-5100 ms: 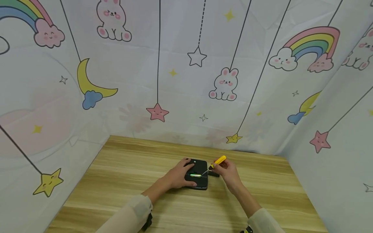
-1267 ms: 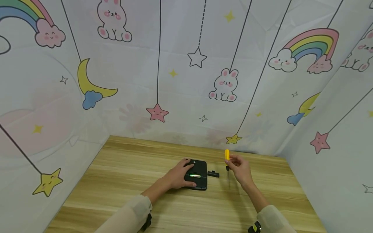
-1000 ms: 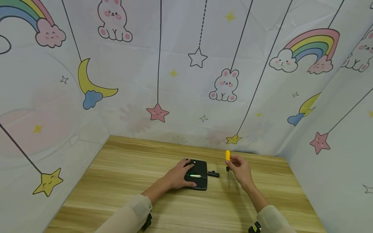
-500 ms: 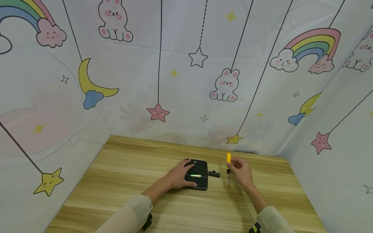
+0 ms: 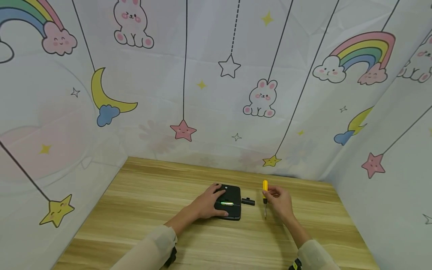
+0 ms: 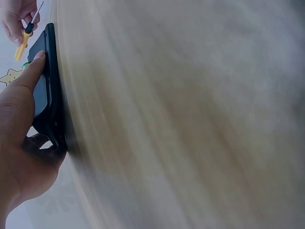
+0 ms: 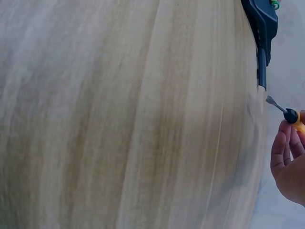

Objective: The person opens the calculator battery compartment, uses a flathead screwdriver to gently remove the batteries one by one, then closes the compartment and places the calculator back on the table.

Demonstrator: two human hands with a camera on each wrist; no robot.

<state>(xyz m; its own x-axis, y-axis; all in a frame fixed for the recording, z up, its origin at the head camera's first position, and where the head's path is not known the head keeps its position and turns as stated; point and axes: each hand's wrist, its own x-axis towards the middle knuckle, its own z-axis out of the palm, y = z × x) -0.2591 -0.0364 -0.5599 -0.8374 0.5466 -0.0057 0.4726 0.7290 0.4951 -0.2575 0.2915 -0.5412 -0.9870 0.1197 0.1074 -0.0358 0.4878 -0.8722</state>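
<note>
A flat black device (image 5: 233, 193) lies on the wooden table with a shiny green battery (image 5: 227, 203) showing in a slot in its upper face. My left hand (image 5: 206, 202) grips the device's left side, its thumb on the upper face; some fingers are partly hidden. A small black battery cover (image 5: 248, 201) lies just right of the device. Farther right, my right hand (image 5: 279, 200) pinches a yellow-handled screwdriver (image 5: 265, 186) between thumb and fingers. The screwdriver stands nearly upright, its flat metal tip (image 7: 270, 99) down, close to the tabletop; whether they touch I cannot tell.
The wood-grain table (image 5: 162, 187) reaches back to a white cloth wall (image 5: 209, 101) printed with rabbits, stars and rainbows. Cloth also closes off the left and right sides.
About five seconds ago the screwdriver's tip was at the battery slot; now the right hand holds it upright farther right. Lately it has sunk slightly. The left hand stays put.
</note>
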